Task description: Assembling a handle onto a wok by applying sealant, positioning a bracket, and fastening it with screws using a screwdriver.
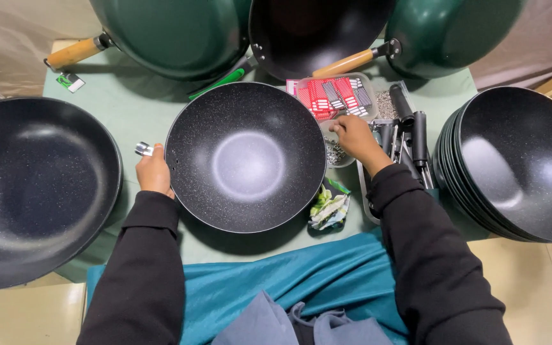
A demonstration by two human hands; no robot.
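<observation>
The wok [245, 156] filled the middle of the green table [135, 102]. A bigger pan [33, 191] crowded the left, stacked woks [519, 163] the right, and hanging pans [174, 32] closed off the far edge. Open room remained only on the bare cloth left of the wok and near the front edge.

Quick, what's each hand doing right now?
Left hand: closed on the wok rim, by its metal stub.
Right hand: fingers pinching into a tub of small screws; whether it holds one cannot be told.
</observation>
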